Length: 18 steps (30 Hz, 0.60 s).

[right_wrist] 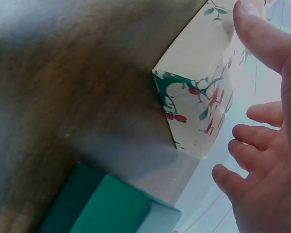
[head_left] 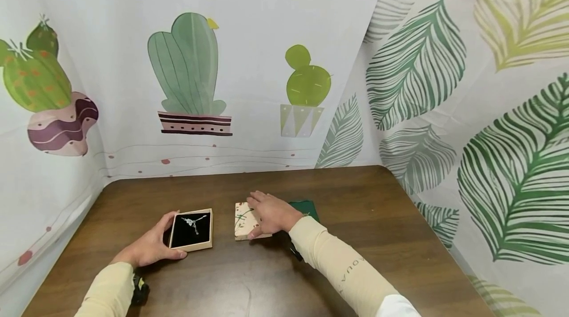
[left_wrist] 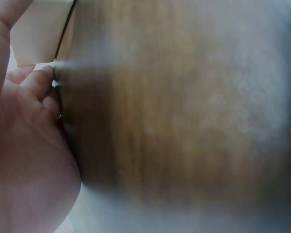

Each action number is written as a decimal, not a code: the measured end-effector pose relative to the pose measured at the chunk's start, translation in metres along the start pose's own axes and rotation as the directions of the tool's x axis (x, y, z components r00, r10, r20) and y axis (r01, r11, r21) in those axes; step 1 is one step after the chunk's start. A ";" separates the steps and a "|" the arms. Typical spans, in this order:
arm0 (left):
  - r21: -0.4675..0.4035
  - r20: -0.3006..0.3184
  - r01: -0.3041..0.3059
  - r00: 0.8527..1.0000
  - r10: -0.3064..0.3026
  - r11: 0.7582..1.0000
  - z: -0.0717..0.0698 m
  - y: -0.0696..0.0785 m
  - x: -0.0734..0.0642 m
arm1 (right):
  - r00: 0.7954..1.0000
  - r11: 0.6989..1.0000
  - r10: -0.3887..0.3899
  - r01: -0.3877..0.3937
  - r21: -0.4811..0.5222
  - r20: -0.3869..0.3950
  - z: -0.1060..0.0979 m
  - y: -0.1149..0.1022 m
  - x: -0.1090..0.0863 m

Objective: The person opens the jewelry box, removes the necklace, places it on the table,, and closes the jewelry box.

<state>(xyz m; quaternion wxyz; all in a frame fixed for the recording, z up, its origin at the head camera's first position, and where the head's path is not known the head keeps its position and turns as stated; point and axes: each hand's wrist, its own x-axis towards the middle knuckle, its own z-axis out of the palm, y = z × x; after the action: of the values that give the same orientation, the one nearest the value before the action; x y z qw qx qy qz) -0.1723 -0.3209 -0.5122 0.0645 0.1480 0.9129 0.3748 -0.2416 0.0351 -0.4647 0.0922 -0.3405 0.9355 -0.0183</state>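
Observation:
My left hand [head_left: 153, 244] holds a small square jewelry box [head_left: 195, 246] by its left side, thumb at the near edge and fingers at the far left corner. The box is uncovered, lined in black, and a silvery piece of jewelry [head_left: 192, 223] lies inside. To its right on the table is a cream box lid [head_left: 241, 225] printed with red berries and green leaves. My right hand [head_left: 274, 213] is spread over the lid's right part. In the right wrist view its thumb is close to the lid [right_wrist: 199, 92] and the other fingers stand apart from it.
A dark green box [head_left: 307, 208] sits just right of the lid, partly hidden behind the right hand and sleeve. The brown wooden table [head_left: 364, 243] meets white curtains [head_left: 258, 60] printed with cacti and leaves at the back and sides.

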 end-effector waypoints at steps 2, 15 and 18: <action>-0.006 -0.002 0.007 1.000 -0.007 1.000 0.000 -0.001 -0.001 | 1.000 1.000 -0.010 0.010 0.000 -0.007 0.000 -0.003 0.002; -0.020 -0.008 0.006 1.000 -0.006 1.000 0.002 -0.002 0.000 | 0.991 0.992 -0.115 0.111 -0.062 -0.068 -0.008 -0.023 0.003; -0.028 -0.002 0.002 1.000 -0.002 1.000 0.001 -0.003 0.000 | 0.991 0.992 -0.117 0.114 -0.049 -0.067 -0.007 -0.027 0.003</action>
<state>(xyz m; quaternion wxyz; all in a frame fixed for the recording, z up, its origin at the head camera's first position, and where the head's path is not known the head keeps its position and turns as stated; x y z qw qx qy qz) -0.1727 -0.3217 -0.5151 0.0660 0.1456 0.9078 0.3877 -0.2278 0.0126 -0.4551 0.0504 -0.3952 0.9171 -0.0143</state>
